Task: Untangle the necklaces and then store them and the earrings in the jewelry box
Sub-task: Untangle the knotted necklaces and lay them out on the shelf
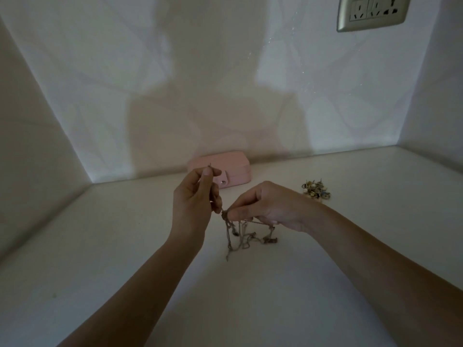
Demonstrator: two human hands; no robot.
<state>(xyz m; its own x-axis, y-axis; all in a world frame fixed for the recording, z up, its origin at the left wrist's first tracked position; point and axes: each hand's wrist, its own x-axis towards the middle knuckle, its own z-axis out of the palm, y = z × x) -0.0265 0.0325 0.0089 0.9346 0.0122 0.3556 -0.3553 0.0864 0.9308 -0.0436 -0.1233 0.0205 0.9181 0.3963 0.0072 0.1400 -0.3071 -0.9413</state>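
Head view: the left hand pinches one chain end, lifted upright. The right hand pinches the knot where the tangled necklaces bunch, and the rest trails down onto the bench. To do this step well, I judge, hold the knot loosely and feed the free end back through. Pulling would only tighten it. Behind the hands the pink jewelry box sits closed against the wall, and the earrings lie heaped to the right, well apart from it.
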